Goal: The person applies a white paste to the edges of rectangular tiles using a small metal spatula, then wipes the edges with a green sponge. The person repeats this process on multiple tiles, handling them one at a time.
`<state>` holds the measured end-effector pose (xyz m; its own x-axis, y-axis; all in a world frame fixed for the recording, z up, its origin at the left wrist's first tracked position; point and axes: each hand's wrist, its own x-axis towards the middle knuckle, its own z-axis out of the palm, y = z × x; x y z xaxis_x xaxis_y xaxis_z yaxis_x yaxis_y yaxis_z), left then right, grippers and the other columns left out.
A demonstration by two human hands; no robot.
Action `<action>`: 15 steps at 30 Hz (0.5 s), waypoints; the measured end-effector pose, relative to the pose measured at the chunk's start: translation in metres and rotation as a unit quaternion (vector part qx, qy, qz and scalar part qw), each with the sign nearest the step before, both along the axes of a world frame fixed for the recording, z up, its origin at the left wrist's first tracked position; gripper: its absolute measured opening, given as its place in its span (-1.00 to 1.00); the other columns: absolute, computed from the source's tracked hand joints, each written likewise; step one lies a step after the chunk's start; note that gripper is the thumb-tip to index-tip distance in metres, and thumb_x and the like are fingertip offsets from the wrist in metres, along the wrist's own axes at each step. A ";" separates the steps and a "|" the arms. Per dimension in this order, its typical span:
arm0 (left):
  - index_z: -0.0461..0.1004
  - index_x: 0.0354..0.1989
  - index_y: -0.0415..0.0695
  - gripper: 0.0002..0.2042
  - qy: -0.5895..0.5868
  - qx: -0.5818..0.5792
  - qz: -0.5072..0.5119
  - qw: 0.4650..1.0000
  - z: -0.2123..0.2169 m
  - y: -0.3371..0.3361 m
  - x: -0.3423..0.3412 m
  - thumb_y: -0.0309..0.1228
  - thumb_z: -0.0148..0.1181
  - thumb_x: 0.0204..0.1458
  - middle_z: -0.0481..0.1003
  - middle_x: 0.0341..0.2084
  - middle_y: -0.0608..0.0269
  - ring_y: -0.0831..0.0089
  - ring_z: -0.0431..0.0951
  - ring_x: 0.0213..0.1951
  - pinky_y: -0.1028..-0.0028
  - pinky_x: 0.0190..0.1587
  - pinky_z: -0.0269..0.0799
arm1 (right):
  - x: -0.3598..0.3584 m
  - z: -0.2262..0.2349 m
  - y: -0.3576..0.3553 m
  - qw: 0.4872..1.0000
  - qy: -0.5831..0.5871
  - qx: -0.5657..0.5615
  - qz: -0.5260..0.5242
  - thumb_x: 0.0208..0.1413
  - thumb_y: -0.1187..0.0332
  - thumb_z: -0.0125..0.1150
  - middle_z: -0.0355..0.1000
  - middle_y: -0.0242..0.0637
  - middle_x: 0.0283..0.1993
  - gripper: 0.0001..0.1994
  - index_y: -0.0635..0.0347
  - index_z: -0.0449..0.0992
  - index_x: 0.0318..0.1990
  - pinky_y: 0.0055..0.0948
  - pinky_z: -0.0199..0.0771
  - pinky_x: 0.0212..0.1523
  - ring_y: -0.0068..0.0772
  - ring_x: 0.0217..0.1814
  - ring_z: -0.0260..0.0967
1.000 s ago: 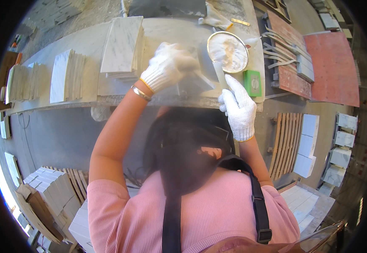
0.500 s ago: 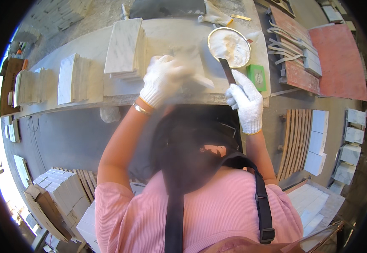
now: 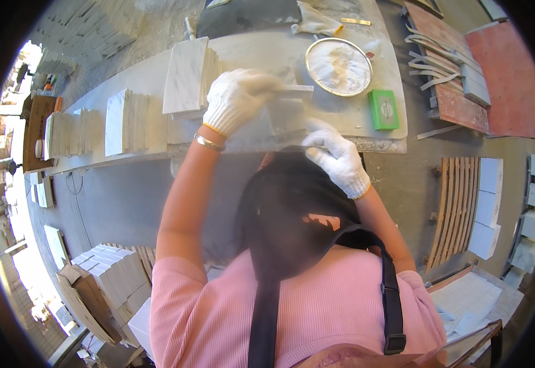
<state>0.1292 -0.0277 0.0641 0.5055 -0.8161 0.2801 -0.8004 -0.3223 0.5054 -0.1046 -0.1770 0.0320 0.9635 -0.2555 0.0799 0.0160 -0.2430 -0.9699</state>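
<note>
The left hand (image 3: pixel 235 101), in a white knitted glove, was above the tabletop (image 3: pixel 261 50), between its near and far edges. Its fingers were smeared by motion, so I could not tell whether they gripped anything. Just beside them, toward the near edge, was a pale tile (image 3: pixel 294 94), blurred too; whether it lay flat or tilted could not be told. The right hand (image 3: pixel 336 158), gloved alike, was at the near edge, its fingers bent and pointing toward the tile; their tips were blurred, and I could not tell what they held, if anything.

A round bowl (image 3: pixel 339 67) of white, paste-like stuff sat toward the right edge of the tabletop, with a green box (image 3: pixel 383 110) near the near right corner. A stack of marbled tiles (image 3: pixel 184 76) stood left of the left hand, and a second stack (image 3: pixel 118 122) was farther toward the left end. By the far edge lay a loose white glove (image 3: pixel 316 23) and a narrow yellow strip (image 3: pixel 355 22).
</note>
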 end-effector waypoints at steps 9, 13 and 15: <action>0.71 -0.15 0.07 -0.72 -0.106 -0.017 0.026 0.994 -0.015 0.003 -0.018 -0.42 0.38 -0.11 0.70 -0.17 0.34 0.21 0.64 -0.10 0.23 -0.08 0.51 | 0.013 -0.013 0.036 0.988 0.095 0.012 0.124 0.25 0.42 0.30 0.54 -0.23 0.20 -0.83 0.22 0.62 -0.04 -0.38 0.50 0.19 -0.36 0.09 0.56; 0.69 -0.12 0.11 -0.68 -0.126 -0.012 0.000 0.992 -0.029 0.019 -0.040 -0.43 0.39 -0.13 0.67 -0.09 0.40 0.25 0.61 -0.04 0.20 -0.04 0.47 | -0.019 0.006 0.006 0.979 0.078 0.181 0.047 0.27 0.52 0.28 0.55 -0.23 0.14 -0.84 0.27 0.60 -0.03 -0.47 0.53 0.09 -0.51 0.08 0.52; 0.69 -0.13 0.10 -0.68 -0.121 -0.018 0.003 0.993 -0.034 0.025 -0.050 -0.43 0.39 -0.13 0.66 -0.08 0.39 0.23 0.60 -0.03 0.18 -0.03 0.45 | -0.038 0.018 -0.012 0.962 0.130 0.235 -0.051 0.31 0.47 0.25 0.61 -0.24 -0.02 -0.87 0.26 0.59 -0.05 -0.54 0.54 -0.11 -0.56 -0.10 0.54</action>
<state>0.0794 -0.0025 0.0300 0.4250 -0.8003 0.4229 -0.8977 -0.3126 0.3104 -0.1424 -0.1891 0.0498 0.9029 -0.2995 -0.3084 -0.2433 0.2353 -0.9410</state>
